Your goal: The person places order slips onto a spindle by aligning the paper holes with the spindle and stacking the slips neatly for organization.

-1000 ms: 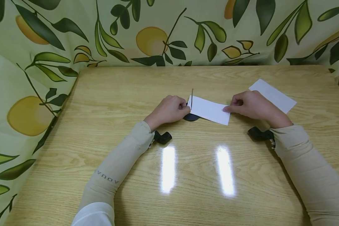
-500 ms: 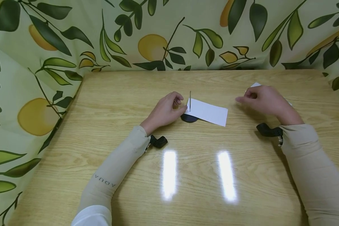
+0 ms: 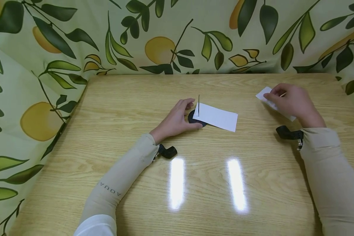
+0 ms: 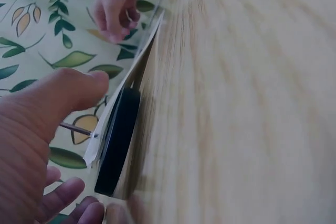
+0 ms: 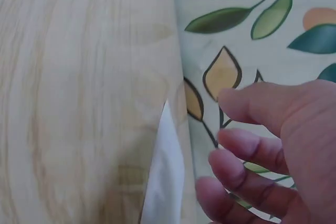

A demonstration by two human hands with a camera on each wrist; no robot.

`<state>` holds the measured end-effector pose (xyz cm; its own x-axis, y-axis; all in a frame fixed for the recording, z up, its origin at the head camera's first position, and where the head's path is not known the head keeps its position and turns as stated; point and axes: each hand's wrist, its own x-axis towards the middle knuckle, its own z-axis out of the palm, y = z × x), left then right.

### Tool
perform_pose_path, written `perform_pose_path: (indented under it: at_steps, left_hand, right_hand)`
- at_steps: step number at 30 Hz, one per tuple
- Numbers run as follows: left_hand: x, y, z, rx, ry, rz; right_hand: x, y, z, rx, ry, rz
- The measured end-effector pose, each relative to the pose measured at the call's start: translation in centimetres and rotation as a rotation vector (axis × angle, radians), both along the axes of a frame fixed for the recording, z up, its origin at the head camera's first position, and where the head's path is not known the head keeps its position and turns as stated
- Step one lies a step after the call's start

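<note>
A round black base (image 3: 191, 115) carries an upright thin metal spike (image 3: 199, 104), like a paper spike. The spike stands through the left end of a white paper slip (image 3: 219, 118), which slants off the base to the right. My left hand (image 3: 177, 119) is spread beside the base, thumb at its near edge and fingers at its far left; whether they touch it I cannot tell. My right hand (image 3: 295, 101) hovers over a second white paper slip (image 3: 263, 94), partly hiding it. In the right wrist view the fingers (image 5: 241, 142) are loosely bent, apart from that paper (image 5: 165, 171).
Everything lies on a wooden table (image 3: 206, 183) with two bright light reflections near its middle. A leaf-and-fruit patterned cloth (image 3: 121, 32) hangs behind the table and along its left side. A black camera mount sits at each wrist.
My right hand has let go of the slip on the spike and moved right, over the second slip. My left fingers have loosened from the slip's left end and spread beside the base.
</note>
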<state>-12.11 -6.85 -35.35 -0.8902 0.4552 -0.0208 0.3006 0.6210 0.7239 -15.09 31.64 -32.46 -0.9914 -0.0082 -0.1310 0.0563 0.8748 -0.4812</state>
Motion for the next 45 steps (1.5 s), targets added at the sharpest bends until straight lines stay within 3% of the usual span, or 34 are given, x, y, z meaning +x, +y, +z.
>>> perform_pose_path:
  at_steps: [6, 17, 26, 45]
  left_hand:
    - [0.0, 0.0, -0.5, -0.002, 0.006, -0.024]
    - [0.0, 0.1, -1.0, -0.002, 0.018, -0.022]
    - [0.0, 0.0, -1.0, -0.018, 0.045, -0.019]
    - [0.0, 0.2, -1.2, -0.054, 0.076, -0.024]
  right_hand:
    - [-0.5, 0.8, -0.4, -0.007, 0.001, -0.046]
    - [-0.6, 2.2, -0.8, 0.02, -0.13, -0.099]
    - [-0.6, 2.6, -1.2, 0.052, -0.169, -0.112]
    - [-0.4, 2.6, -1.3, 0.019, -0.185, -0.137]
